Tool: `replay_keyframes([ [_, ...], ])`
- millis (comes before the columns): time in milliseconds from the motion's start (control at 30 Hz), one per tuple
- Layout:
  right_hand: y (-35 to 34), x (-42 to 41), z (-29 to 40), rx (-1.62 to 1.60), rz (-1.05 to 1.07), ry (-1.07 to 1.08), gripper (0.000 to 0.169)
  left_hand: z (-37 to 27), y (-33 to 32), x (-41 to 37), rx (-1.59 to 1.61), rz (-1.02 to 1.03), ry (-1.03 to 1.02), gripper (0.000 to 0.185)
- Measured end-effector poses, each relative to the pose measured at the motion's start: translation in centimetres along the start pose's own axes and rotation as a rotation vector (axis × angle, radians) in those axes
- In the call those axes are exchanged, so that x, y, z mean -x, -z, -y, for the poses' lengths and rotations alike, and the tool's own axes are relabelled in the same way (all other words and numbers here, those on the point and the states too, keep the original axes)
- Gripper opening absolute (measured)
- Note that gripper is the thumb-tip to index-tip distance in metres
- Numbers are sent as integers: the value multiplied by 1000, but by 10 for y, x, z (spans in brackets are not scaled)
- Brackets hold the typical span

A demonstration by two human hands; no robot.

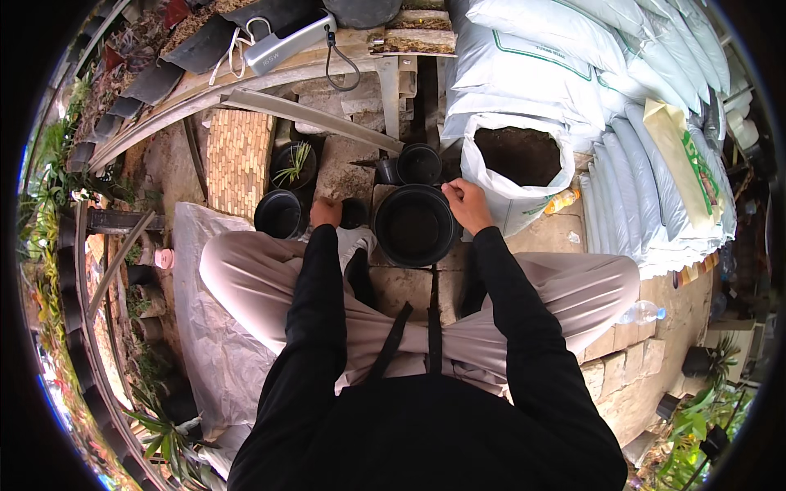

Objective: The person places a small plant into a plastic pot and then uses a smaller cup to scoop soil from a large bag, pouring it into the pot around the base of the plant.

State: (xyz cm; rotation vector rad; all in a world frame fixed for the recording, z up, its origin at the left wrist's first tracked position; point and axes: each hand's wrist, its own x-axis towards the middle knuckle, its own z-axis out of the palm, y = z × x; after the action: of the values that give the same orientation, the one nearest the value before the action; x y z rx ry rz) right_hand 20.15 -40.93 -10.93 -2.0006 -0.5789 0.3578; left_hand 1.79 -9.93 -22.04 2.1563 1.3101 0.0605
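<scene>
A large black plastic pot (416,226) stands upright between my knees, and its inside looks dark. My right hand (466,202) has its fingers bent at the upper right rim of this pot; whether it grips the rim I cannot tell. My left hand (326,212) is curled beside a small black pot (354,213), its fingertips hidden. To its left is another black pot (278,214). Behind the large pot is a medium black pot (419,164). An opened white sack (519,191) of dark soil stands beyond my right hand.
A potted grassy plant (295,164) stands near a woven mat-like panel (238,161). Full white sacks (534,67) are stacked at the upper right. A power bank (290,43) with cables lies on a wooden ledge. Grey plastic sheeting (212,331) spreads at the left; a plastic bottle (642,312) lies right.
</scene>
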Motion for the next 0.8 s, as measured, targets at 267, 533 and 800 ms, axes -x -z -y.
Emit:
replay_keyframes([
  [267,-4,0,-2,63,4,15,26,67,-67,-21,21,91,236,54],
  [533,-10,-2,0,25,42,48,28,116,-109,-43,-125,-42,210,32],
  [800,-5,-1,-5,12,48,50,27,46,-50,-9,92,44,285,30],
])
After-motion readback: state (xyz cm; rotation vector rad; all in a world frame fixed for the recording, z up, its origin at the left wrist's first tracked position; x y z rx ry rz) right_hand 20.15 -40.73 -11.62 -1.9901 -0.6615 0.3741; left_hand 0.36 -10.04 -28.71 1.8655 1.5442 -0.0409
